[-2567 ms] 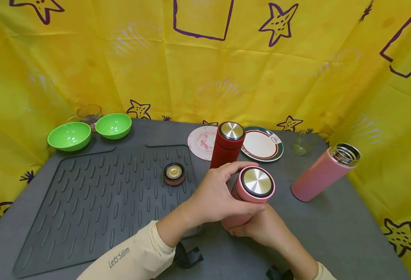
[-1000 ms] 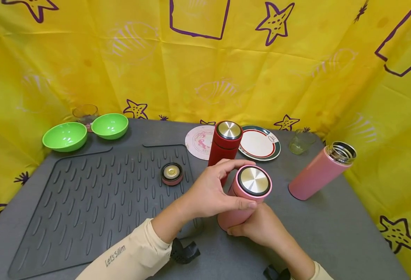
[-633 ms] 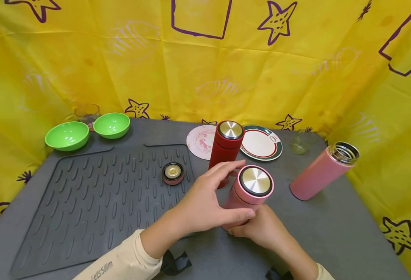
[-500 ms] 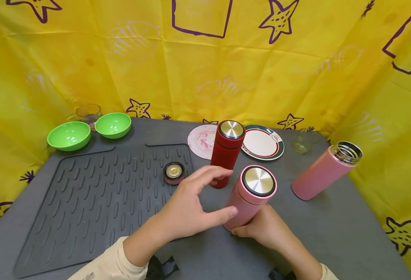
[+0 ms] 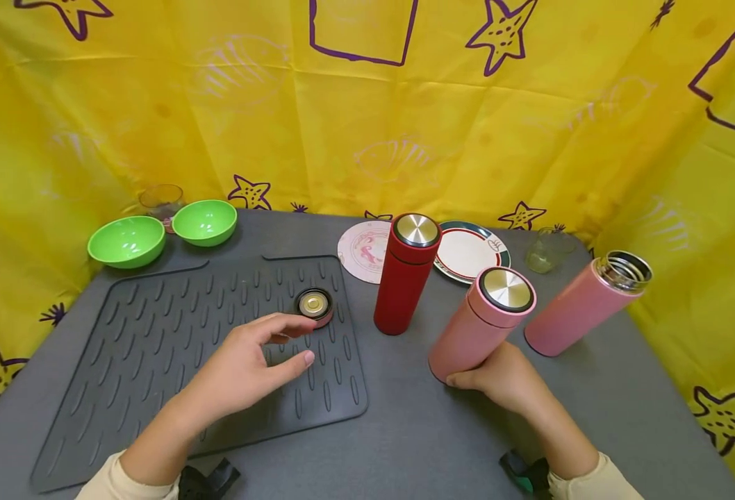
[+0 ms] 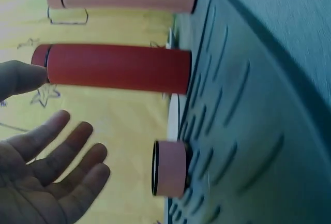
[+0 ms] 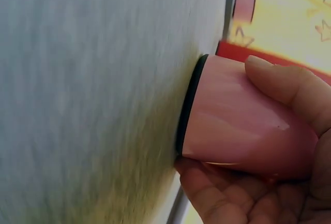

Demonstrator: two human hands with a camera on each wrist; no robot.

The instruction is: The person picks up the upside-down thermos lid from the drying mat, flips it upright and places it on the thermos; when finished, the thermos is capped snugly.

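Note:
My right hand [image 5: 499,378] grips the base of a capped pink flask [image 5: 480,325], which stands on the grey table between a red flask [image 5: 403,276] and an open, lidless pink flask [image 5: 583,303]. The right wrist view shows fingers [image 7: 289,92] curled round the pink flask [image 7: 243,118] near its black foot ring. My left hand [image 5: 245,361] hovers open over the ribbed dark mat [image 5: 155,361], fingertips just short of a loose pink lid [image 5: 315,306]. In the left wrist view the open left hand [image 6: 46,177] is near that lid [image 6: 169,168], with the red flask [image 6: 119,69] beyond.
Two green bowls [image 5: 126,241] [image 5: 205,222] and a glass [image 5: 160,198] stand at the back left. A pink coaster [image 5: 362,250], a rimmed plate [image 5: 470,253] and a small glass [image 5: 545,250] lie behind the flasks. Yellow cloth walls in the table.
My left hand let go of the pink flask's cap and moved left over the mat toward the loose lid. My right hand carried the capped flask to the right, beside the open one.

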